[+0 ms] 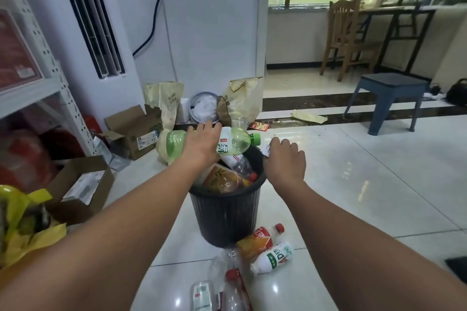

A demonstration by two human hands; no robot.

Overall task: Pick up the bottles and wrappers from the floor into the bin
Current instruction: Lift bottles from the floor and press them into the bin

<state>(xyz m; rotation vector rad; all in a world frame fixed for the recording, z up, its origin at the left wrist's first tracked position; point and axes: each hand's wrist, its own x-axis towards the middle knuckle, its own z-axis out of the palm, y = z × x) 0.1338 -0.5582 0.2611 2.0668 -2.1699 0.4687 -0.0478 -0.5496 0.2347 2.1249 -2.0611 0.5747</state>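
Head: white tile floor (379,171); left hand (202,145) grips green bottle (237,140); right hand (285,161): hold unclear.

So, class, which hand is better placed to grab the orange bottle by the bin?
Probably the right hand: the orange bottle lies right of the bin; the left hand grips a green bottle.

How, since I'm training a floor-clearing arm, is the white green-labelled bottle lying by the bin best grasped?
Take the white bottle round its labelled middle, from above. It lies on its side on the tiles, so fingers can span its width; the orange-labelled bottle lies close on its far side, so enter narrowly there.
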